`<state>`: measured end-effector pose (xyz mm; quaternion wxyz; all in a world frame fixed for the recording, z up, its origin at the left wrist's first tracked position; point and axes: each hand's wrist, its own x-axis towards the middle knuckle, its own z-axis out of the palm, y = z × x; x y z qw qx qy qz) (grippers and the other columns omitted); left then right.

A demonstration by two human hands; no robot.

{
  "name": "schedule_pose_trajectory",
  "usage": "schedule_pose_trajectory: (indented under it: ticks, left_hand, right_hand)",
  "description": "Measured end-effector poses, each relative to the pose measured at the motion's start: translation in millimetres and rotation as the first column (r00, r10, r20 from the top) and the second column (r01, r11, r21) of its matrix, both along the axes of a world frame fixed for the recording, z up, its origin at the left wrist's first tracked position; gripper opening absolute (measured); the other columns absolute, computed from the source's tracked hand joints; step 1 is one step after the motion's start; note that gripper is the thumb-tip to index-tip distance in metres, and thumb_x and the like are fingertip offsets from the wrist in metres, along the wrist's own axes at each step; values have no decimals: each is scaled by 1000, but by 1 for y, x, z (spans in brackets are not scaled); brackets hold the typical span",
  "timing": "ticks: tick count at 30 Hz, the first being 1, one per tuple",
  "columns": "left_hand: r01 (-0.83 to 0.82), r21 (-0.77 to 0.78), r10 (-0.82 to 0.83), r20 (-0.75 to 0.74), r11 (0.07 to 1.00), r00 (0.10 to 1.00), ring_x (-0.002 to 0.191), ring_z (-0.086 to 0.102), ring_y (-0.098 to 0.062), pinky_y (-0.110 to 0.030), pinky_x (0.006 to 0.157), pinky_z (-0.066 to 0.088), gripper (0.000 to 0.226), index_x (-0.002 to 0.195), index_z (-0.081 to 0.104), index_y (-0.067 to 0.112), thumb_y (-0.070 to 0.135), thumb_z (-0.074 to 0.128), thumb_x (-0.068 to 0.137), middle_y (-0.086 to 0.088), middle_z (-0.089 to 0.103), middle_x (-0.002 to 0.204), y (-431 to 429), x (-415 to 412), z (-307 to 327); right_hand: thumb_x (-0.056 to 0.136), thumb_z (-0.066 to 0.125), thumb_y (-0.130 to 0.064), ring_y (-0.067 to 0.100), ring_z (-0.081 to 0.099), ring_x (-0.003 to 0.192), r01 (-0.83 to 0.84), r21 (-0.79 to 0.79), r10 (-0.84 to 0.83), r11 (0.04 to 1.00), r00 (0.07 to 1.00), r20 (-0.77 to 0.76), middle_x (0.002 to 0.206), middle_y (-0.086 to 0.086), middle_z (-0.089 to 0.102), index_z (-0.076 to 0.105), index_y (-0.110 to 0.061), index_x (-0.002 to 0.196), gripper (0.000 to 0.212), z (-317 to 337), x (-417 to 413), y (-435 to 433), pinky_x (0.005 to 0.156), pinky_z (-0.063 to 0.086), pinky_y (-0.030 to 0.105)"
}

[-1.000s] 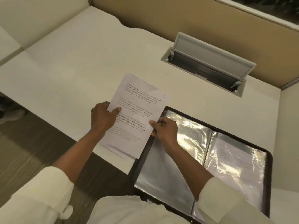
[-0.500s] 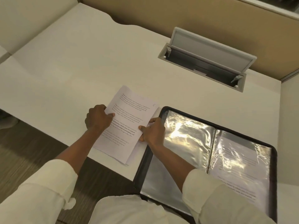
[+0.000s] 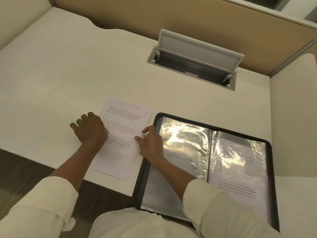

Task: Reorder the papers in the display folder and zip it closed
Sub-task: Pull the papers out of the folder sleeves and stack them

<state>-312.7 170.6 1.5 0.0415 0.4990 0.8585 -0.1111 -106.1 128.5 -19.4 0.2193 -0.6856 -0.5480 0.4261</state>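
**Left of the folder: loose sheets down, sorting in hand**

Left of the open display folder [image 3: 138,189], just beside its black zip edge, the papers [image 3: 120,134] lie flat on the desk [image 3: 68,74], their near end close to the desk's near lip. The left hand [image 3: 91,129] is spread wide with straight fingers, resting across the pile's left edge and the desk beside it, gripping nothing. The right hand [image 3: 150,144] sits at the pile's right edge, thumb and forefinger on the top sheet. Whether it pinches or only touches, I cannot tell. The hands are apart, one each side of the pile.

My read is that this is the sorting step, with the order not yet settled. The next move calls for lifting single sheets, checking the handwritten mark at each far right corner, then feeding them into the pockets in turn. The zip comes last, since the folder lies wide open.

The count:
- Two hands, one folder.
- One pile of loose papers, more than one sheet by the offset edges at its near corner, though I can't tell how many.
- Two pocket faces. The left pocket [image 3: 180,152] looks empty under glare, and the right pocket [image 3: 243,152] holds one printed sheet [image 3: 240,188].
- One cable hatch [image 3: 193,60] on the far side, lid up.
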Motion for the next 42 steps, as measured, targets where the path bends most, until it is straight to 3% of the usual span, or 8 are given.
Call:
schedule_pose_trajectory:
  ticks: [4,9,14,19,24,28,35,42]
  left_hand:
    - [81,-24,-82,-48,996,996,115,60,-37,-51,110,37,47,118,57,6,34,77,86,-16,64,119,-8,28,11]
    - [292,16,-292,83,956,953,124,55,-39,-53,113,35,61,131,54,5,53,64,97,-19,61,132,-37,98,20]
    - [573,154,-591,277,805,757,126,56,-32,-47,112,37,59,133,61,13,58,66,95,-12,61,134,-72,190,17]
    - [735,218,-755,351,642,554,138,50,-35,-48,120,36,65,133,64,9,61,67,94,-16,57,146,-105,259,13]
    - [829,245,-827,415,502,378,149,40,-35,-47,124,33,74,142,59,5,60,69,94,-18,47,159,-131,306,7]
    - [886,208,-833,479,415,278,163,11,-32,-43,131,12,85,159,37,8,61,63,98,-16,14,176,-145,328,-2]
    - [888,189,-829,478,420,290,164,6,-33,-40,129,4,92,163,28,9,60,66,96,-16,1,177,-160,344,-9]
    - [836,188,-774,521,516,361,161,18,-29,-43,130,21,80,156,39,16,61,66,95,-10,15,175,-160,358,0]
  right_hand:
    - [99,66,-28,5,64,70,-93,164,75,982,991,109,74,-13,64,53,-30,116,21,8,38,-23,71,56,33]
    - [97,67,-23,1,62,94,111,350,-169,930,976,140,107,-13,67,63,-24,121,24,8,104,-65,78,48,21]
    - [98,62,-33,20,53,121,150,439,-342,886,851,398,134,0,57,58,-20,136,40,-4,179,-105,98,48,44]
    - [100,47,-59,36,38,145,301,327,-444,896,637,630,162,15,36,41,-11,155,73,-9,235,-143,116,32,57]
    - [95,39,-76,38,26,153,469,203,-479,859,601,640,171,14,18,18,-12,163,96,-13,283,-175,124,22,58]
    - [93,42,-80,38,26,154,521,150,-484,840,596,640,171,15,16,17,-9,164,103,-13,307,-189,124,26,55]
    - [93,43,-80,38,27,152,462,77,-375,884,600,706,171,19,17,37,-3,157,100,-12,331,-194,123,28,54]
    - [90,74,-50,34,51,134,356,201,-404,913,715,570,154,13,44,62,-22,130,50,-2,338,-193,102,53,53]
